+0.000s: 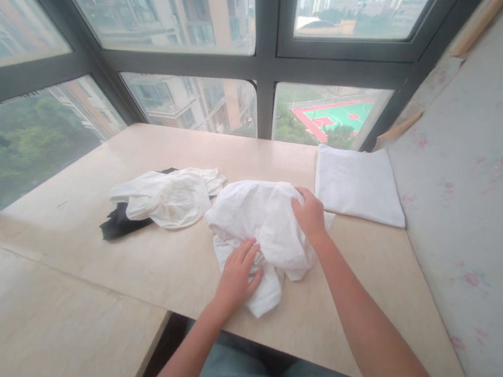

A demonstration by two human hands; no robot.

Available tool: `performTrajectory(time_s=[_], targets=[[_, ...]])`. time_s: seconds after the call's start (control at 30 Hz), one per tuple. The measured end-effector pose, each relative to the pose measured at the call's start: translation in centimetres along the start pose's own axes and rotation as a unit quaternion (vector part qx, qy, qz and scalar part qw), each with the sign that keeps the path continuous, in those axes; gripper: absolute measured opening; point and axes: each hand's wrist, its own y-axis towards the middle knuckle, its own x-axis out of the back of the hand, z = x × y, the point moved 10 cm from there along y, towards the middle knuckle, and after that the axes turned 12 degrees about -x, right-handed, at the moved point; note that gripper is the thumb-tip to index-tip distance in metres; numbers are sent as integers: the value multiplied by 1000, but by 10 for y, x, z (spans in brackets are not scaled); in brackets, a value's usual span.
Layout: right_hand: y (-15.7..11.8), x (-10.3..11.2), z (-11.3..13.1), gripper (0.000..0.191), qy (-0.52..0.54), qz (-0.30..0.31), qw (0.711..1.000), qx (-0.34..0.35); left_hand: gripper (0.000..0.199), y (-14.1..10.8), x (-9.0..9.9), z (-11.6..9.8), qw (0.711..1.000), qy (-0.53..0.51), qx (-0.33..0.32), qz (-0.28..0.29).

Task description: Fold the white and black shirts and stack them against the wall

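Two hands on a rumpled white cloth

We note thin, soft-looking white fabric (255, 211), bunched into an uneven mound with shallow creases and rounded folds. It lies on the pale, faintly mottled tabletop (332, 312), left of the folded white cloth (358, 181) and nearer the wearer. The folded piece, our landmark, is flat, smooth and four-cornered, beside the floral-patterned wall (479, 233).

Left hand (237, 274): lying on the near part of the mound, thumb well apart from the fingers, a wide, loose posture. Right hand (309, 214): fingers and thumb at the mound's far right edge, just off the landmark's near left corner. We cannot tell whether they pinch the fabric.

Well left of the landmark, we log a wrinkled off-white garment (180, 197), rounded in the middle, over a black fabric piece (122, 224) with a ragged-looking outline.

Orientation: the mound is roughly as broad as deep, so we read no clear long axis; one blunt, tapered end points toward the wearer. Its underside and inner layers are hidden, and the hands cover parts of it. Most of the black piece is covered. Both forearms run out of view at the bottom.
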Motion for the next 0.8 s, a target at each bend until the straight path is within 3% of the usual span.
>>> performTrajectory(time_s=[0.1, 0.17, 0.23, 0.33, 0.4, 0.47, 0.53, 0.63, 0.73, 0.8], targets=[[-47, 14, 56, 33, 24, -4, 992, 121, 50, 8, 11, 15, 994, -99, 23, -51], [-103, 15, 88, 32, 20, 60, 974, 218, 45, 6, 22, 32, 969, -205, 76, -111], [-171, 3, 101, 32, -16, 169, 938, 302, 41, -5, 29, 55, 922, -301, 162, -180], [-252, -27, 71, 24, -110, 318, 890, 307, 33, -33, 36, 83, 851, -358, 282, -260], [-277, -41, 37, 20, -158, 363, 881, 260, 31, -54, 39, 92, 816, -359, 339, -298], [-285, -47, 11, 22, -171, 374, 888, 207, 31, -73, 45, 90, 801, -336, 373, -326], [-284, -48, -1, 22, -157, 371, 899, 170, 31, -81, 60, 73, 831, -259, 360, -337], [-281, -52, 0, 16, -147, 381, 900, 150, 23, -60, 86, 16, 929, -80, 220, -287], [-275, -57, 8, 12, -138, 400, 893, 150, 21, -25, 79, -35, 982, 43, 91, -162], [-257, -51, 14, 15, -115, 369, 911, 143, 24, -6, 63, -41, 989, 95, 85, -71]])
